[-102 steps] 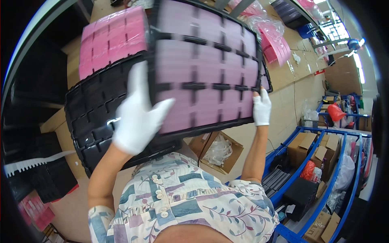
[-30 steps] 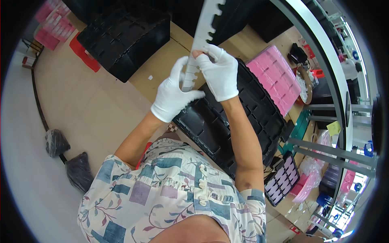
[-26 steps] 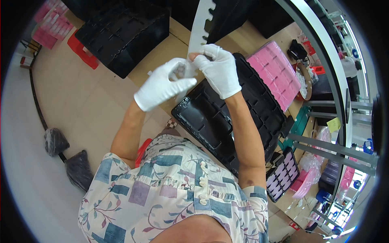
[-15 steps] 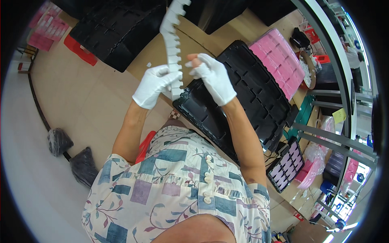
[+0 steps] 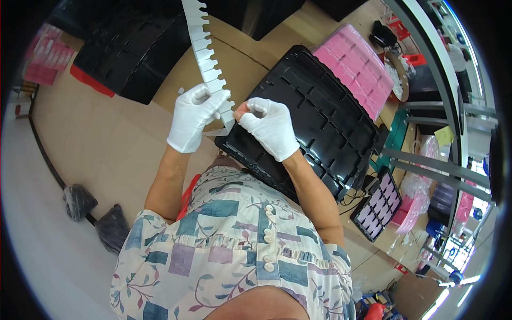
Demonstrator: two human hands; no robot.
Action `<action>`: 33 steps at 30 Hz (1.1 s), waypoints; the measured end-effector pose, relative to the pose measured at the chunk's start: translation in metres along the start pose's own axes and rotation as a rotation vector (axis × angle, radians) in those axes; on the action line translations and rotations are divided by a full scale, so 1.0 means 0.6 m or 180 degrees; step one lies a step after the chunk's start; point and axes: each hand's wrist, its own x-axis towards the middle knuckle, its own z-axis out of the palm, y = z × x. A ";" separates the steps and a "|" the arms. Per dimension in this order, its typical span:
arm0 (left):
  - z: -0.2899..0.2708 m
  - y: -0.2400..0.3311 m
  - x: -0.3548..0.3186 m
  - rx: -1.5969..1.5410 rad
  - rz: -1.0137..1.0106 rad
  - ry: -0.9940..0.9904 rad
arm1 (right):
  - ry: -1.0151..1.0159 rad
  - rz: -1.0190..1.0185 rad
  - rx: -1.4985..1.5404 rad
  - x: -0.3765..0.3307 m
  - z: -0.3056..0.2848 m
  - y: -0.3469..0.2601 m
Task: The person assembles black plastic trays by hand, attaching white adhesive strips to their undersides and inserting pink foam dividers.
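Since half a second earlier, both gloved hands had been drawn closer together on the white notched strip (image 5: 209, 64) and its top swung to the right. The left hand (image 5: 193, 117) was closed around its lower end; the right hand (image 5: 269, 127) pinched that end with fingers curled — just above the near corner of the black compartment tray (image 5: 320, 106). No strip was seen fitted into the tray, so the work was judged barely begun — pink trays (image 5: 356, 66) lay at its far edge.

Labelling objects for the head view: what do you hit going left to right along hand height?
Two dark wrapped bundles → left hand → white notched strip → right hand → black compartment tray → pink trays → metal frame.
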 end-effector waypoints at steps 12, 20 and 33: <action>0.001 -0.032 0.035 0.1997 0.1181 0.0273 | 0.0483 -0.0864 -0.0899 0.085 -0.132 -0.012; 0.009 -0.019 0.047 0.1382 0.0319 -0.0154 | -0.0035 -0.0408 -0.2895 0.190 -0.260 0.025; 0.046 0.000 0.069 0.0272 -0.0221 -0.0458 | 0.0234 -0.0900 -0.1714 0.135 -0.139 0.001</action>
